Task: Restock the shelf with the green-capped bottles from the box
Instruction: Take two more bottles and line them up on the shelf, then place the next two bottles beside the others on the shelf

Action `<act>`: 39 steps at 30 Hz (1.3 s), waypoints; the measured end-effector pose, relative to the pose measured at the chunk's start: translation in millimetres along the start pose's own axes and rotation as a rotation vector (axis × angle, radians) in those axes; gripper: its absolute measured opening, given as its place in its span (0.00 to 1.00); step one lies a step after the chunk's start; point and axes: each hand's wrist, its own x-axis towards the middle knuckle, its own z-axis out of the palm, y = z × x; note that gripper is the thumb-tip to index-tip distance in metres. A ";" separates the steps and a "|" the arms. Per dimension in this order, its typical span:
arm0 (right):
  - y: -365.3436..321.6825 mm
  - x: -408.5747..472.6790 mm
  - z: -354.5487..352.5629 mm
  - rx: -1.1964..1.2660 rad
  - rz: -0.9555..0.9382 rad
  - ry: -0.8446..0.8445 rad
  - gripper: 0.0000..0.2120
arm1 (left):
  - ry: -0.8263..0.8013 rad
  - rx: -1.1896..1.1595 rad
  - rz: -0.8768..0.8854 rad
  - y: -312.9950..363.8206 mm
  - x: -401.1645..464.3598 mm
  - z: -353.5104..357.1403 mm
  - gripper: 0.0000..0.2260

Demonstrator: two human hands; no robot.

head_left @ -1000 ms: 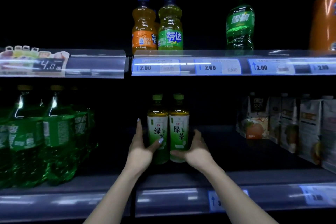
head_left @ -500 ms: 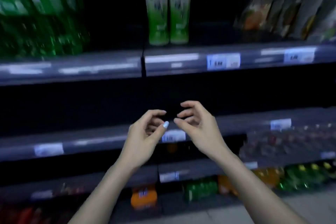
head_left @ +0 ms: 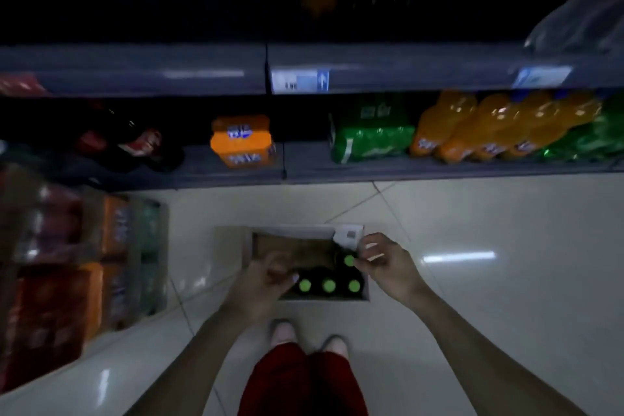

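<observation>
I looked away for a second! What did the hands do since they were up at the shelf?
They let go of the two bottles on the shelf and came down to the box on the floor. The left hand and right hand now reach at the green caps. Neither holds a bottle yet.

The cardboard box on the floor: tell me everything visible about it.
The cardboard box is brown, open-topped, with a pale flap and label at its far right corner. It sits flat on the tiled floor, just ahead of the person's feet. Four green caps show inside: three in a row along the near wall, one behind at the right; the remaining interior looks empty. The left hand and right hand hover over it, fingers curled near the caps; contact is unclear.
</observation>
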 end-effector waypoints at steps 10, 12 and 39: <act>191.7 126.8 103.6 -0.306 -0.043 -0.121 0.21 | -0.188 0.305 0.011 -181.8 148.8 122.0 0.36; 207.3 138.7 124.8 -0.419 -0.136 -0.199 0.24 | -0.194 0.314 0.028 -201.9 166.8 131.4 0.36; -20.5 48.6 -6.7 -0.252 -0.368 0.029 0.11 | 0.130 0.147 0.315 22.7 66.0 -21.5 0.29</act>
